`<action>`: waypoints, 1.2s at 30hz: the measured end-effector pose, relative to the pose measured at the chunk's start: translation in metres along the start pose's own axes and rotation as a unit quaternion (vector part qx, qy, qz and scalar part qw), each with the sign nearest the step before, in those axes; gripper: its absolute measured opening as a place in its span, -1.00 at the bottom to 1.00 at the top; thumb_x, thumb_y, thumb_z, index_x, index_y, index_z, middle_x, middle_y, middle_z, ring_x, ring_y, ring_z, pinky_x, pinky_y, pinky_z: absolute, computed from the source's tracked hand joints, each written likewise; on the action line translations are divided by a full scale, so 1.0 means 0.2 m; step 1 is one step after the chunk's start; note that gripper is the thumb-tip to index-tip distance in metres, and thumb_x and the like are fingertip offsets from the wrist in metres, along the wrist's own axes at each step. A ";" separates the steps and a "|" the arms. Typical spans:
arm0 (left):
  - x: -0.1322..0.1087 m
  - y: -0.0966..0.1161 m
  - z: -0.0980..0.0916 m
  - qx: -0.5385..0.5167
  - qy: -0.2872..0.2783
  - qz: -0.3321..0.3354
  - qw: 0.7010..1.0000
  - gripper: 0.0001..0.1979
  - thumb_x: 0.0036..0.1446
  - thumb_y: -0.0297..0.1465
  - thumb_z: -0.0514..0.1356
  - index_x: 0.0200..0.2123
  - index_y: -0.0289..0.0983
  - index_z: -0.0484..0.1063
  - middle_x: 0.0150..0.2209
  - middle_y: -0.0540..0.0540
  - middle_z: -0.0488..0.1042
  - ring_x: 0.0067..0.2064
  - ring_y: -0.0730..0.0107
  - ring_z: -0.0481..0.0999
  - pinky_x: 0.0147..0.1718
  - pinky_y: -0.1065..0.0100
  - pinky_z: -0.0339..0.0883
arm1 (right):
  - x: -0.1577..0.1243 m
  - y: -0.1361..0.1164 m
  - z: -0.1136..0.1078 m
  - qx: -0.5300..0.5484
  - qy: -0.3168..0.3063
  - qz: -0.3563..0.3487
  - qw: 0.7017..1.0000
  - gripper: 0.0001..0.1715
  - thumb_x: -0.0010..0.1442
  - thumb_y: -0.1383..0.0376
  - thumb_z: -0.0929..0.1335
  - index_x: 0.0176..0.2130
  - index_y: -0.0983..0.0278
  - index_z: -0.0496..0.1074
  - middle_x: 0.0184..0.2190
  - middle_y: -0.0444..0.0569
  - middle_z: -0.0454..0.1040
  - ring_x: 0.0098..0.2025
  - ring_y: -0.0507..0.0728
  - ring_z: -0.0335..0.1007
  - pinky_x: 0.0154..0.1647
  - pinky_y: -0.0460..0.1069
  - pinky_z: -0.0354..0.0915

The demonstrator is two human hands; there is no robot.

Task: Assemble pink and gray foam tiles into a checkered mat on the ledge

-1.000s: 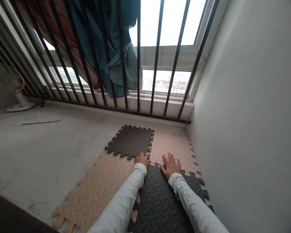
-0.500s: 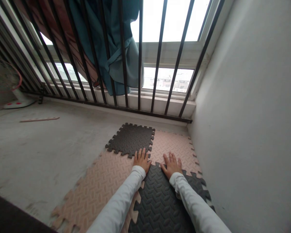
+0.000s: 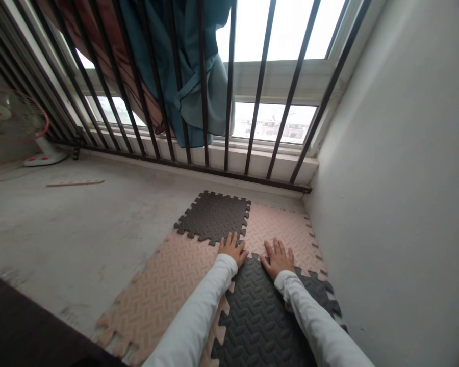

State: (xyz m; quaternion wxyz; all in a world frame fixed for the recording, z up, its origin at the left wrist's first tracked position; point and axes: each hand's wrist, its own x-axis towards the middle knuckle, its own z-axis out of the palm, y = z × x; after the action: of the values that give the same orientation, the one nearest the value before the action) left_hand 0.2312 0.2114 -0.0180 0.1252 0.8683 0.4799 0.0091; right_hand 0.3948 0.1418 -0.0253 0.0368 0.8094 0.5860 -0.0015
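So the left hand (image 3: 232, 248) and right hand (image 3: 278, 259) are both open and pressed flat, a little apart, not gripping anything. The left sits on a beige foam tile (image 3: 164, 290), right up against a dark foam tile (image 3: 212, 218). The right rests on another beige foam tile (image 3: 279, 227), just above a second dark foam tile (image 3: 260, 321). The interlocked tiles lie on the concrete floor (image 3: 72, 229), tucked in by the white wall (image 3: 390, 178), under the window bars (image 3: 260, 86), with a small fan (image 3: 15, 120) off left.
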 end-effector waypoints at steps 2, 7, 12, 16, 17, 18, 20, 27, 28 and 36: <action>0.00 -0.01 -0.01 0.000 -0.020 0.013 1.000 -0.49 0.07 -0.05 -0.23 0.07 -0.02 0.08 0.21 -0.04 -0.12 0.20 0.14 -0.16 0.08 0.00 -0.22 | 0.00 0.00 -0.01 -0.004 -0.002 0.001 1.000 -0.34 0.06 -0.01 0.07 0.14 0.10 -0.05 0.20 0.00 -0.18 0.21 0.16 -0.35 0.10 0.23 -0.37; -0.06 -0.16 0.02 0.033 0.039 -0.103 0.993 -0.39 0.05 -0.06 -0.18 0.14 -0.18 -0.07 0.22 -0.13 -0.22 0.21 0.08 -0.28 0.10 0.02 -0.33 | -0.01 -0.01 -0.03 -0.009 -0.016 0.007 1.000 -0.33 0.07 -0.01 0.06 0.14 0.10 -0.06 0.20 0.00 -0.18 0.21 0.15 -0.35 0.11 0.22 -0.36; -0.07 -0.29 -0.02 0.036 0.005 -0.084 0.996 -0.39 0.03 -0.05 -0.16 0.14 -0.18 -0.04 0.21 -0.16 -0.15 0.20 0.07 -0.19 0.09 0.10 -0.24 | -0.01 0.00 -0.03 -0.006 -0.013 0.004 1.000 -0.33 0.07 -0.01 0.06 0.14 0.10 -0.07 0.21 0.01 -0.19 0.21 0.16 -0.35 0.11 0.22 -0.36; -0.06 -0.37 -0.10 0.042 -0.028 -0.111 0.993 -0.38 0.06 -0.06 -0.25 0.13 -0.24 -0.01 0.18 -0.16 -0.05 0.18 0.14 -0.07 0.08 0.11 -0.17 | 0.00 0.00 -0.02 -0.005 -0.012 0.003 1.000 -0.33 0.07 -0.01 0.06 0.14 0.11 -0.06 0.21 0.00 -0.19 0.21 0.16 -0.36 0.11 0.23 -0.37; -0.06 -0.39 -0.10 0.055 -0.010 -0.162 0.985 -0.36 0.06 -0.05 -0.25 0.13 -0.29 -0.02 0.18 -0.21 -0.06 0.18 0.11 -0.08 0.08 0.08 -0.19 | 0.00 0.00 -0.01 -0.005 -0.012 0.004 1.000 -0.33 0.07 -0.01 0.06 0.14 0.11 -0.06 0.21 0.00 -0.19 0.21 0.16 -0.35 0.11 0.23 -0.37; -0.08 -0.42 -0.10 0.073 0.017 -0.215 0.974 -0.33 0.05 -0.05 -0.24 0.13 -0.33 -0.03 0.18 -0.27 -0.09 0.18 0.05 -0.09 0.07 0.06 -0.22 | 0.00 0.00 -0.01 -0.006 -0.011 0.005 1.000 -0.34 0.07 -0.01 0.06 0.14 0.11 -0.05 0.21 -0.01 -0.19 0.21 0.16 -0.35 0.11 0.23 -0.36; -0.10 -0.47 -0.09 0.102 0.063 -0.281 0.952 -0.28 0.03 -0.01 -0.21 0.13 -0.40 -0.04 0.17 -0.38 -0.10 0.18 -0.04 -0.12 0.07 0.05 -0.23 | 0.01 0.00 0.00 -0.007 -0.009 0.007 1.000 -0.34 0.06 -0.01 0.07 0.14 0.10 -0.04 0.21 -0.01 -0.19 0.21 0.16 -0.35 0.11 0.23 -0.36; -0.14 -0.68 -0.19 0.085 -0.004 -0.235 0.968 -0.36 0.02 -0.07 -0.17 0.08 -0.34 0.09 0.12 -0.23 0.12 0.11 0.21 0.11 0.05 0.24 -0.06 | 0.00 0.00 -0.01 -0.013 -0.007 0.007 1.000 -0.33 0.07 -0.02 0.06 0.14 0.09 -0.06 0.21 -0.01 -0.19 0.21 0.15 -0.35 0.11 0.22 -0.34; -0.14 -0.72 -0.21 0.083 -0.003 -0.251 0.964 -0.35 0.01 -0.07 -0.16 0.10 -0.35 0.06 0.13 -0.22 0.09 0.12 0.21 0.08 0.06 0.22 -0.07 | 0.00 0.00 -0.01 -0.014 -0.008 0.009 1.000 -0.34 0.07 -0.02 0.06 0.14 0.09 -0.06 0.21 -0.02 -0.19 0.21 0.15 -0.35 0.11 0.22 -0.34; -0.27 -0.82 -0.18 0.049 -0.037 -0.289 0.955 -0.34 0.00 -0.06 -0.20 0.14 -0.23 -0.07 0.20 -0.07 -0.08 0.21 0.25 -0.26 0.10 -0.01 -0.33 | 0.01 -0.01 -0.02 -0.021 -0.021 0.009 1.000 -0.34 0.07 -0.02 0.05 0.14 0.09 -0.07 0.21 -0.03 -0.19 0.21 0.14 -0.35 0.12 0.21 -0.34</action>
State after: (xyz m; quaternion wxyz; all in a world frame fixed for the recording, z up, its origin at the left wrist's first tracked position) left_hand 0.0612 0.2559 -0.0147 0.0978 0.6972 0.7053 -0.0832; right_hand 0.3937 0.1438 -0.0210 0.0659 0.8134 0.5780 -0.0055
